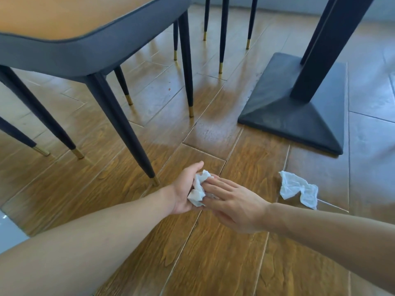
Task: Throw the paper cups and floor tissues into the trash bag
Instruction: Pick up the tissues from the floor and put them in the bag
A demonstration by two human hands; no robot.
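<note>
A crumpled white tissue (199,189) sits in the palm of my left hand (183,189), which curls around it low over the wooden floor. My right hand (233,207) lies flat against the tissue from the right, its fingertips touching the paper. A second crumpled white tissue (298,190) lies on the floor just to the right of my right hand. No paper cups and no trash bag are in view.
A chair (64,39) with an orange seat and dark, gold-tipped legs stands at the left; its nearest leg (128,133) ends close to my left hand. A dark table pedestal base (299,107) sits at the upper right. More chair legs stand behind.
</note>
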